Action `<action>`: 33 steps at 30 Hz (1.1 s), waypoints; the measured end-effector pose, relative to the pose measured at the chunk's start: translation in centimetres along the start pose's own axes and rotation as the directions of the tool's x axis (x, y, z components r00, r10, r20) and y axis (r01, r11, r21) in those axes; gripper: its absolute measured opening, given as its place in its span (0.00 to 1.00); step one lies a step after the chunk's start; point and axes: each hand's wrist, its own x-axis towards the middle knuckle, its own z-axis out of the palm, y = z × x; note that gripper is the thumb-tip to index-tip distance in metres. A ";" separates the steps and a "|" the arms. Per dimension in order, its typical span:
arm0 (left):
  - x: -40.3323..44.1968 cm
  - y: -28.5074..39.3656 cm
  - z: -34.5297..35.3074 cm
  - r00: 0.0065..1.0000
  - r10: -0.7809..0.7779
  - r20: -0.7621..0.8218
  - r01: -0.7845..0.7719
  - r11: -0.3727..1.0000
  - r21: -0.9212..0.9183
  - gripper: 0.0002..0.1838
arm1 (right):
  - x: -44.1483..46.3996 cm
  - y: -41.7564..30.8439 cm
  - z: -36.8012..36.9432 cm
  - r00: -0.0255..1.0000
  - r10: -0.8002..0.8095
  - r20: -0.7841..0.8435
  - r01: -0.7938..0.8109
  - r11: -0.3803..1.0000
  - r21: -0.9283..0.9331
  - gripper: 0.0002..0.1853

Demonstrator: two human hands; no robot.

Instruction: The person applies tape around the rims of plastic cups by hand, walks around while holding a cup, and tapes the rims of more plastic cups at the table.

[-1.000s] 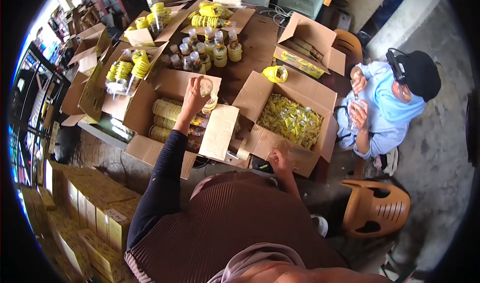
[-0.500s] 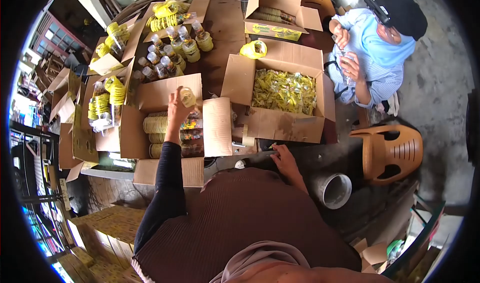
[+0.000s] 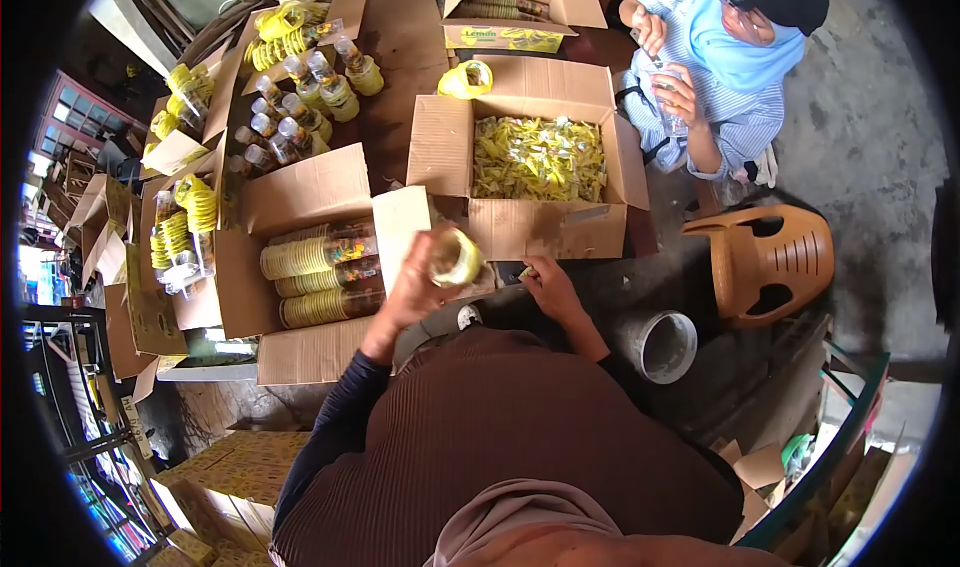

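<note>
My left hand point(image 3: 408, 285) is wrapped round a clear plastic cup point(image 3: 458, 259) with a yellowish rim, held in front of my body and slightly blurred. Close by on the right, my right hand point(image 3: 545, 285) has its fingers drawn together at the table edge. A small greenish bit shows at its fingertips, too small to name. Left of my left hand, an open cardboard box point(image 3: 240, 277) holds rows of stacked cups point(image 3: 310, 257) lying on their sides. Beyond my right hand, another open carton point(image 3: 545, 232) is filled with small yellow packets point(image 3: 540, 157).
Stacks of cups point(image 3: 340, 97) stand at the back left, beside more cartons. A yellow roll point(image 3: 466, 80) lies near the packet carton. A co-worker point(image 3: 735, 87) handles a clear item at right. An orange chair point(image 3: 775, 267) and white bucket point(image 3: 667, 347) stand nearby.
My left hand has brought the cup from above the box of stacked cups rightward and closer to my body. My right hand stays near the table edge. The whole view has shifted slightly.
</note>
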 end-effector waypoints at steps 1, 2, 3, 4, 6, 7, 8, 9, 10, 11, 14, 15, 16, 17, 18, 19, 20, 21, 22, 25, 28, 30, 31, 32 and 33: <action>0.0 0.8 1.7 0.998 -0.003 0.060 0.003 1.000 0.013 0.51 | 0.0 0.0 -0.4 0.999 0.022 -0.029 -0.023 1.000 -0.015 0.19; -0.8 -0.7 3.9 0.997 -0.004 0.083 0.002 1.000 0.016 0.48 | -0.1 0.1 -0.7 0.997 0.046 -0.056 -0.047 0.998 -0.028 0.19; -0.8 -0.2 5.2 0.990 -0.060 0.130 0.054 0.997 0.050 0.47 | -0.2 0.2 -1.0 0.997 0.049 -0.053 -0.051 0.998 -0.032 0.19; -0.7 0.1 6.2 0.977 -0.117 0.176 0.103 0.991 0.087 0.46 | -0.3 0.4 -1.2 0.995 0.039 -0.088 -0.040 0.999 -0.010 0.19; -0.9 -1.3 8.6 0.980 -0.082 0.180 0.060 0.990 0.128 0.45 | -0.7 0.2 -1.8 0.992 0.034 -0.120 -0.033 0.999 0.010 0.19; -1.1 -2.3 9.7 0.982 -0.044 0.184 0.012 0.985 0.173 0.44 | -0.8 -0.1 -1.9 0.988 -0.003 -0.153 0.007 1.000 0.020 0.20; -1.0 -2.6 10.4 0.982 -0.048 0.182 0.017 0.986 0.169 0.44 | -1.1 -0.6 -2.1 0.982 -0.040 -0.185 0.046 0.999 0.029 0.22; -1.0 -2.9 11.1 0.980 -0.048 0.194 0.010 0.981 0.193 0.45 | -1.3 -1.1 -2.3 0.983 -0.036 -0.178 0.041 0.999 0.026 0.22; -1.0 -3.2 11.7 0.978 -0.047 0.202 0.002 0.976 0.218 0.46 | -1.4 -1.8 -2.5 0.968 -0.186 -0.167 0.168 0.979 -0.118 0.25; -1.0 -3.3 12.0 0.977 -0.064 0.204 0.019 0.977 0.214 0.46 | -1.4 -2.1 -2.5 0.933 -0.333 -0.135 0.292 0.922 -0.255 0.28; -1.2 -3.2 12.6 0.976 -0.125 0.178 0.081 0.969 0.232 0.47 | -1.8 -1.6 -1.1 0.944 -0.329 0.006 0.312 0.888 -0.338 0.35; -1.3 -3.2 12.6 0.976 -0.136 0.169 0.094 0.967 0.235 0.47 | -1.8 -1.2 -0.5 0.943 -0.331 0.019 0.319 0.888 -0.332 0.35; -1.4 -3.2 12.6 0.974 -0.153 0.169 0.108 0.963 0.247 0.46 | -1.8 -0.6 0.1 0.949 -0.310 0.059 0.312 0.892 -0.328 0.37; -1.5 -3.1 12.5 0.972 -0.170 0.162 0.124 0.957 0.262 0.46 | -1.6 -0.1 0.6 0.950 -0.293 0.103 0.311 0.893 -0.325 0.38; -1.7 -3.2 12.4 0.973 -0.187 0.137 0.144 0.951 0.273 0.46 | -1.5 0.3 0.9 0.942 -0.310 0.128 0.335 0.888 -0.316 0.38; -2.0 -3.3 12.3 0.968 -0.205 0.144 0.158 0.946 0.284 0.47 | -1.5 0.7 1.2 0.938 -0.316 0.143 0.346 0.881 -0.321 0.39; -2.3 -3.2 12.2 0.962 -0.223 0.155 0.171 0.940 0.294 0.47 | -1.4 0.6 1.4 0.935 -0.320 0.155 0.354 0.876 -0.326 0.40; -2.5 -3.2 12.0 0.960 -0.230 0.162 0.175 0.939 0.295 0.48 | -1.2 0.6 1.7 0.929 -0.328 0.171 0.367 0.874 -0.317 0.40; -2.7 -3.3 11.8 0.958 -0.241 0.157 0.187 0.936 0.297 0.48 | -1.1 0.6 1.9 0.934 -0.313 0.169 0.351 0.890 -0.290 0.40; -3.3 -4.5 12.2 0.985 -0.149 0.090 0.124 0.964 0.237 0.46 | -1.0 0.5 2.3 0.943 -0.282 0.176 0.321 0.912 -0.257 0.41; -3.4 -4.8 12.0 0.996 -0.089 0.017 0.084 0.977 0.198 0.47 | -0.4 0.2 2.5 0.934 -0.323 0.152 0.351 0.908 -0.228 0.42; -3.3 -4.1 11.6 0.995 -0.097 -0.012 0.098 0.981 0.170 0.47 | -0.5 -0.8 1.9 0.920 -0.375 0.111 0.386 0.916 -0.106 0.43; -3.3 -3.8 11.2 0.997 -0.071 -0.030 0.075 0.985 0.155 0.47 | -0.7 -1.4 1.4 0.919 -0.376 0.114 0.388 0.915 -0.112 0.43; -3.1 -3.2 10.7 0.998 -0.043 -0.048 0.050 0.989 0.141 0.47 | -0.9 -2.2 0.7 0.922 -0.374 0.102 0.384 0.915 -0.122 0.44; -2.7 -2.3 10.1 0.998 -0.040 -0.051 0.047 0.989 0.138 0.47 | -1.2 -2.9 0.2 0.925 -0.370 0.088 0.379 0.916 -0.130 0.45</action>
